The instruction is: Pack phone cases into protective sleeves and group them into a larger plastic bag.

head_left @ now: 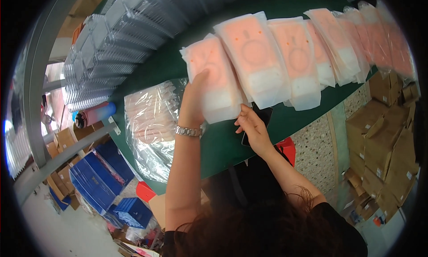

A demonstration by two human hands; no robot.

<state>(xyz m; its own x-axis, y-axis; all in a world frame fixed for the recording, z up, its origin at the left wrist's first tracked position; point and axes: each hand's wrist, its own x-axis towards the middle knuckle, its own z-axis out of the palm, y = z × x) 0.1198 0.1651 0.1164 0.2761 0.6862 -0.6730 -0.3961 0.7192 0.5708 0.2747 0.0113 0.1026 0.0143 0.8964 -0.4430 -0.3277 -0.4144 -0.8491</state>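
Note:
My left hand [192, 101], with a metal-band watch [188, 131] on its wrist, grips the left side of an orange phone case in a frosted bag [216, 85]. Its thumb lies across the front; the other fingers are hidden behind. By the lower right corner of that bag is my right hand [253, 128], its fingers curled in; whether they pinch anything is too small to see. A dark flat device, like a phone [267, 115], lies partly under the right hand. Just right of the held one, more bagged orange phone cases [255, 56] lie overlapping in a row.
Stacked clear plastic trays [120, 38] line the far left of the green table [209, 156]. A clear bag of pale packets [151, 119] lies left of my left forearm. Beyond the edge are a bottle [96, 114], blue bins [100, 176] and brown cartons [379, 132].

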